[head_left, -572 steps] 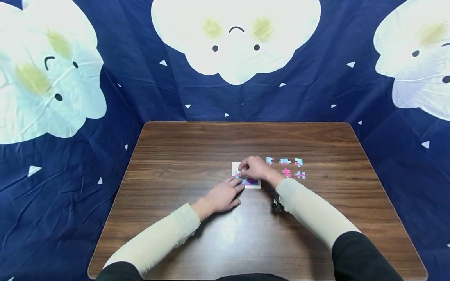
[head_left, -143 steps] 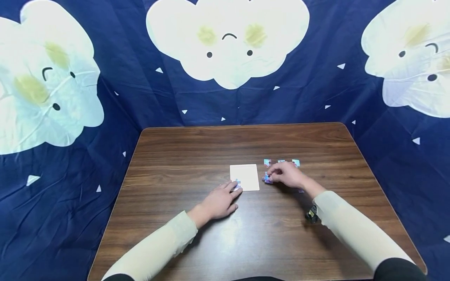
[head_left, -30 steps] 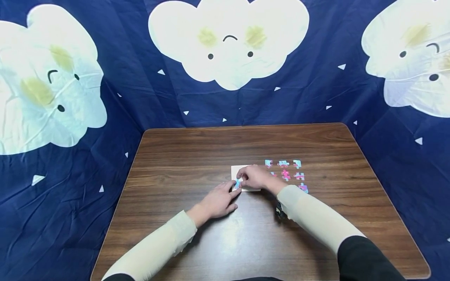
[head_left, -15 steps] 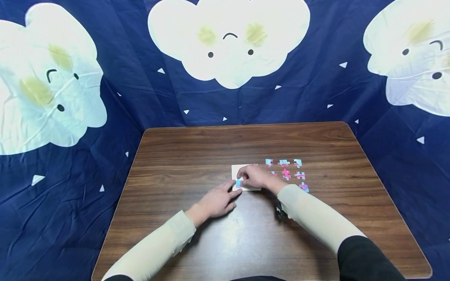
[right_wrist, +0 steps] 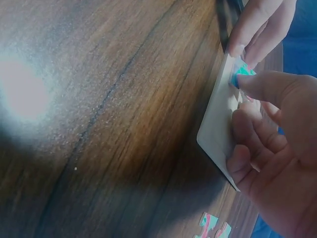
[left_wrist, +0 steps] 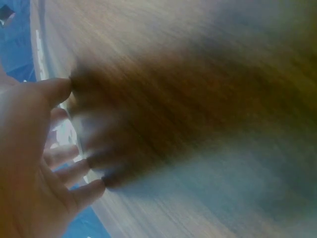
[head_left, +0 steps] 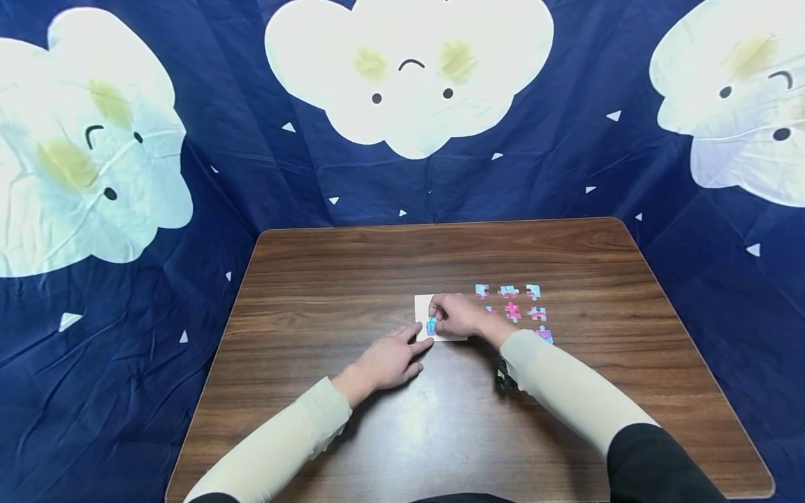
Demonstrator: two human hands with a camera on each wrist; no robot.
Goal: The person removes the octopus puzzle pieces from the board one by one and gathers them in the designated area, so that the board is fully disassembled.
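A small blue jigsaw puzzle piece (head_left: pixel 430 326) is at the lower left of a white square puzzle board (head_left: pixel 423 304). My right hand (head_left: pixel 458 316) is over the board and pinches this piece; in the right wrist view the thumb (right_wrist: pixel 255 85) is on its blue face, the other fingers curled below. My left hand (head_left: pixel 385 358) lies palm down with fingers spread, its fingertips at the board's lower left corner. The right hand covers most of the board's right half.
Right of the board, several loose puzzle pieces lie in rows, including a pink one (head_left: pixel 512 311) and a purple one (head_left: pixel 544 336). The wooden table (head_left: pixel 327 279) meets dark blue cloth with white clouds behind.
Over the last second, the blue piece and right hand shift slightly right. Earlier, several pieces sat on the board; 4.8 seconds ago the right hand was among the pieces at right. Left hand stays.
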